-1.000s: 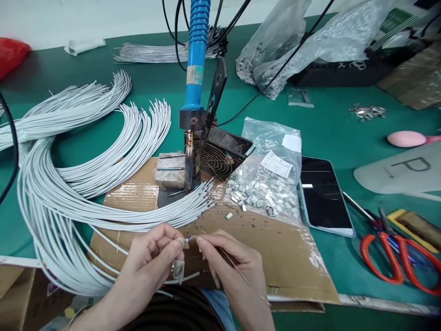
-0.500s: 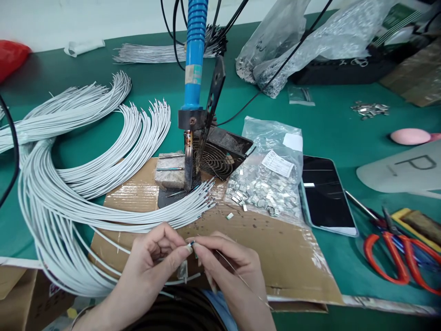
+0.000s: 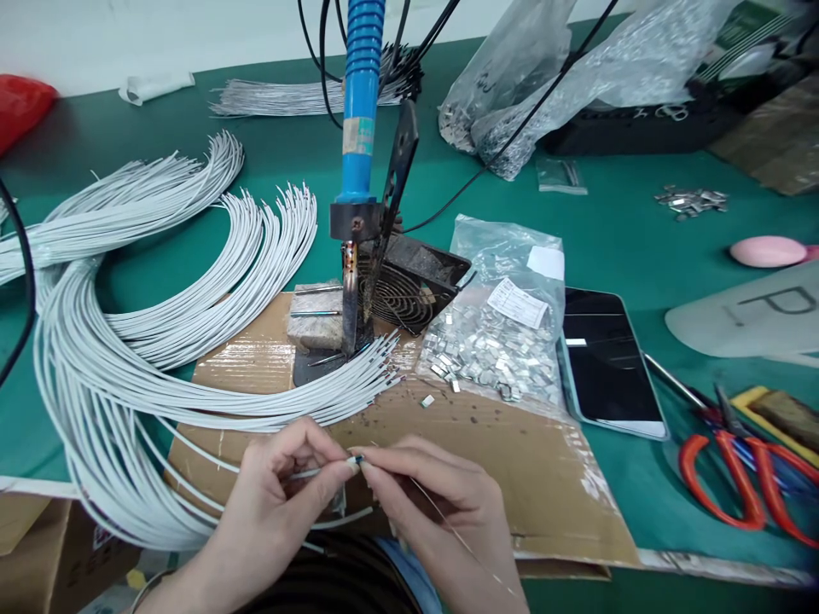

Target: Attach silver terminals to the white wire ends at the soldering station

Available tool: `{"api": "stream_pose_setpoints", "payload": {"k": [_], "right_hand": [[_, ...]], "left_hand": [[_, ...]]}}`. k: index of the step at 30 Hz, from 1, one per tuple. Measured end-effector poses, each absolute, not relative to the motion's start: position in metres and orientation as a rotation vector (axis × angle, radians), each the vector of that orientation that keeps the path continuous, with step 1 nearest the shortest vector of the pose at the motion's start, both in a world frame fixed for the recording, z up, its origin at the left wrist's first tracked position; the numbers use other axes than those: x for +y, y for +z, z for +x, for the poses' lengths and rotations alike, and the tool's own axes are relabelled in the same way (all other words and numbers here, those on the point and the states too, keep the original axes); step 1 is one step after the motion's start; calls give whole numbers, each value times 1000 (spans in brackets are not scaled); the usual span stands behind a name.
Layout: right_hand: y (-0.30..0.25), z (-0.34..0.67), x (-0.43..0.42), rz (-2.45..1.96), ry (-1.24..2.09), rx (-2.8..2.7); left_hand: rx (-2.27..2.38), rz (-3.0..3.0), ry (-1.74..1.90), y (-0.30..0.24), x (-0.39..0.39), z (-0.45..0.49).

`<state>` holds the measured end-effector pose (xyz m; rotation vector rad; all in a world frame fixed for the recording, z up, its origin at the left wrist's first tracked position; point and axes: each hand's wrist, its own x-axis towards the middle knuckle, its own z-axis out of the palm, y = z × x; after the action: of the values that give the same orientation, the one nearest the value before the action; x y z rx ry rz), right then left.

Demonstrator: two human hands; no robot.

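My left hand (image 3: 275,499) is closed in a pinch on a white cable (image 3: 304,472), close to its end. At the cable's tip a small dark blue-green piece (image 3: 357,460) shows between both hands' fingertips; its kind is too small to tell. My right hand (image 3: 441,499) is pinched against that tip from the other side. A thin silvery wire (image 3: 457,537), like solder wire, runs through the right hand and trails down. The fingertips of the two hands nearly touch, above the front of the cardboard (image 3: 543,486).
A blue-handled soldering iron (image 3: 360,111) stands upright behind the hands, beside a small fan (image 3: 409,294). Bundled white cables (image 3: 211,396) spread left. A bag of small metal connectors (image 3: 492,350), a phone (image 3: 607,358) and red-handled pliers (image 3: 723,477) lie right.
My right hand has shifted slightly right and down, and its fingers have turned a little. The cable tip sits slightly lower, still between both hands' fingertips.
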<state>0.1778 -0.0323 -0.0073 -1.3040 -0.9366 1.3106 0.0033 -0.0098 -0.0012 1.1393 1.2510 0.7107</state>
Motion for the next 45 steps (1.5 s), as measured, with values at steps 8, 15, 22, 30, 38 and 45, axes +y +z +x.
{"api": "stream_pose_setpoints", "payload": {"k": [8, 15, 22, 30, 38, 45], "right_hand": [[-9, 178, -32, -1289, 1260, -973], [-19, 171, -36, -1277, 1258, -871], [-21, 202, -27, -1101, 973, -1555], [-10, 207, -33, -1277, 963, -1322], [-22, 200, -30, -1158, 1053, -1374], [-21, 208, -25, -1022, 963, -1626]], "left_hand": [[1234, 1152, 655, 5, -6, 4], [1198, 1108, 677, 3, -8, 5], [1200, 1173, 593, 8, -7, 2], [1184, 1101, 571, 9, -6, 1], [1128, 954, 523, 12, -1, -4], [1123, 967, 474, 16, 0, -6]]}}
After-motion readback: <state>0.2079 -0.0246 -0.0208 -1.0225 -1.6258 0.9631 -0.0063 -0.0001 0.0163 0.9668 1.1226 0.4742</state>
